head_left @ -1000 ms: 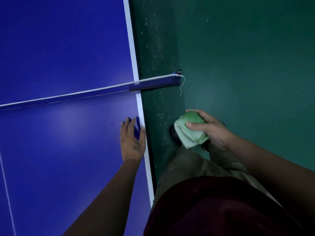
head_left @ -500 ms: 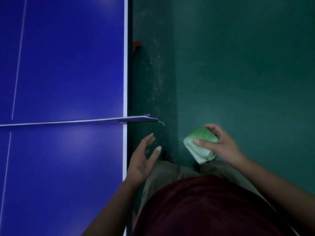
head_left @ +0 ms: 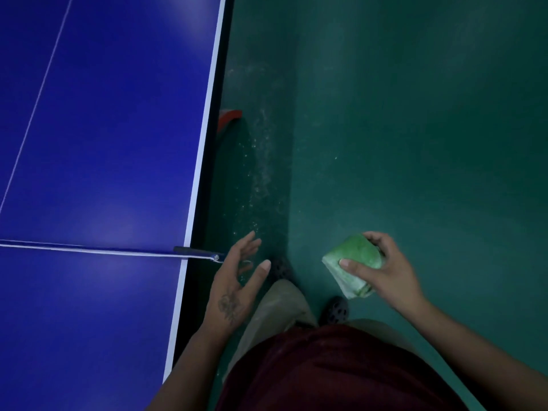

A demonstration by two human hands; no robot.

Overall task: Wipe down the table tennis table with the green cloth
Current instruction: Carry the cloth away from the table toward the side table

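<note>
The blue table tennis table [head_left: 112, 120] with white lines fills the left of the view, its white side edge running top to bottom. My right hand [head_left: 385, 274] grips a folded green cloth [head_left: 353, 262] over the green floor, well to the right of the table. My left hand [head_left: 237, 280] hangs in the air just off the table's side edge, fingers spread and relaxed, holding nothing, close to the end of the net post [head_left: 201, 254].
The net [head_left: 89, 250] crosses the table from the left to the post that sticks out past the edge. A red object [head_left: 229, 116] shows on the floor under the table's edge. My legs and dark shoes [head_left: 336, 310] stand on the green floor [head_left: 415, 143].
My left hand has lifted off the table top and moved right, past the edge. My right hand with the cloth has stayed off the table. The view has shifted along the table.
</note>
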